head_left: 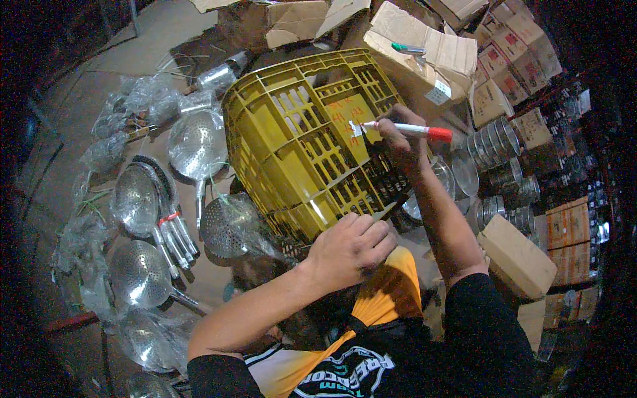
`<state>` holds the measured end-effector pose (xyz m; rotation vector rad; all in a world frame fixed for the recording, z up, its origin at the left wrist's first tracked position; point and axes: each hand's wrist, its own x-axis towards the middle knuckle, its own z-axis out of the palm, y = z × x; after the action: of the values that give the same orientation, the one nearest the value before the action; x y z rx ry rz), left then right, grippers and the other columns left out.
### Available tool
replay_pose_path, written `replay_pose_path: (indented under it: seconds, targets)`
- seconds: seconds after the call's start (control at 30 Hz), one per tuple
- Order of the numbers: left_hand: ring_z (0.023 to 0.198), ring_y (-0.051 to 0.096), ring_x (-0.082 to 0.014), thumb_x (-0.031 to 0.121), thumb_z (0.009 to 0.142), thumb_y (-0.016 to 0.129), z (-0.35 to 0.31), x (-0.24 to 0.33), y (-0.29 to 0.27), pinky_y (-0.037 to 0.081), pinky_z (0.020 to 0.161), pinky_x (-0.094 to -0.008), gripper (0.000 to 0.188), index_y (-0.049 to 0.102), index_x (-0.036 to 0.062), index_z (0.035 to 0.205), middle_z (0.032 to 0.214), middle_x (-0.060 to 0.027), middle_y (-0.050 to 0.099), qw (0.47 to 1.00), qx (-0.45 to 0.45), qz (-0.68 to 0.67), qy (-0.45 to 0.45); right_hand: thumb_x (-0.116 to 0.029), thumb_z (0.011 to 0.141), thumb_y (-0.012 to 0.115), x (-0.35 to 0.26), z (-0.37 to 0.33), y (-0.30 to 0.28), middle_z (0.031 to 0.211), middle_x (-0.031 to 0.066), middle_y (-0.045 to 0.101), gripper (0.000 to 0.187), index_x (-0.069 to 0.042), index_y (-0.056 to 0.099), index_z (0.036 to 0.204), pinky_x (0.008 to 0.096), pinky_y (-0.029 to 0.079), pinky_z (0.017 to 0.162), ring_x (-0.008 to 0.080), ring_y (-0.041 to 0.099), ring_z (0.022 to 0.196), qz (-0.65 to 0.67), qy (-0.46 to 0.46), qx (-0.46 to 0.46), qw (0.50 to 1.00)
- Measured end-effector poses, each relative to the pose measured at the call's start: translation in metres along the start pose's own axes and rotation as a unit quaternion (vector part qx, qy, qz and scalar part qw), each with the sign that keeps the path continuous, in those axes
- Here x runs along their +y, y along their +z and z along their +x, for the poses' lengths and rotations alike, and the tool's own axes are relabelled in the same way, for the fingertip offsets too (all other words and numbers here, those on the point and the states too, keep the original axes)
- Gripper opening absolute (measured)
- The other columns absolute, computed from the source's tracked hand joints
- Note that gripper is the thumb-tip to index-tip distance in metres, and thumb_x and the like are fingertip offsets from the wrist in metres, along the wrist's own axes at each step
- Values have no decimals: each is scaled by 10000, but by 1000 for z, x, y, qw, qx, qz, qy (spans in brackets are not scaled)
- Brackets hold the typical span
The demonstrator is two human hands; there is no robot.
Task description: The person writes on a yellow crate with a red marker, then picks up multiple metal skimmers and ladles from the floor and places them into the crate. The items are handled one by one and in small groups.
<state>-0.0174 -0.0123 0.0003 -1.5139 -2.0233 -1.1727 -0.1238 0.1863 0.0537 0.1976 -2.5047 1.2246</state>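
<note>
A yellow-green slatted plastic crate (265,139) stands tilted in front of me, one flat panel turned upward. Red handwriting and a small white patch (357,128) mark that panel. My right hand (405,139) is closed around a white marker pen (417,129) with a red cap on its rear end. The pen's tip points left, at the white patch; whether it touches cannot be told. At the crate's near edge, my left hand (352,247) has its fingers curled over the rim. Orange cloth (391,285) lies just below that hand.
Perforated metal strainer ladles (139,272) cover the floor at left, some wrapped in clear plastic (146,93). Behind the crate is an open cardboard box (424,53) with a green marker (408,48) on it. Stacked metal rings (494,142) and more cartons (567,232) stand at right.
</note>
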Motion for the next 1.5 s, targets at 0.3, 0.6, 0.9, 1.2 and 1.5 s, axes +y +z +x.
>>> replay_pose_path:
  seconds: [0.3, 0.6, 0.9, 1.2, 1.5]
  targets:
    - [887, 563, -264, 217, 718, 590, 0, 1, -2, 464, 729, -385, 374, 594, 79, 1065, 1011, -82, 582, 1000, -14, 5, -2, -191, 858, 605, 1, 0, 2, 703, 53, 622, 200, 3, 644, 826, 274, 437, 598, 107, 551, 650, 37, 24, 22, 999]
    - [835, 554, -272, 225, 714, 589, 0, -5, 0, 458, 688, -395, 385, 582, 64, 1063, 971, -85, 567, 1000, 6, 4, 0, -180, 829, 633, 11, 6, 2, 682, 54, 609, 176, -7, 636, 796, 279, 411, 576, 106, 531, 629, -59, 39, 6, 997]
    - [850, 542, -232, 217, 734, 585, 2, -3, -3, 444, 717, -356, 288, 608, 83, 988, 924, -56, 547, 1000, -5, 26, -8, -177, 845, 627, 7, 7, 7, 678, 48, 596, 183, 1, 622, 800, 282, 415, 586, 103, 527, 642, -31, 2, 46, 998]
    - [855, 537, -211, 217, 737, 592, 2, -2, -7, 431, 730, -337, 225, 598, 99, 930, 862, -41, 511, 1000, 6, 28, -12, -136, 859, 608, 2, 7, 10, 697, 46, 602, 145, -6, 605, 795, 267, 410, 581, 98, 522, 643, 21, 6, 50, 998]
    - [875, 532, -227, 241, 722, 605, -5, -6, 8, 439, 734, -354, 269, 568, 99, 947, 897, -47, 512, 1000, 7, 15, 26, -222, 888, 600, 60, 6, -12, 760, 27, 558, 185, -42, 588, 846, 289, 440, 663, 125, 515, 715, -26, -16, 66, 997]
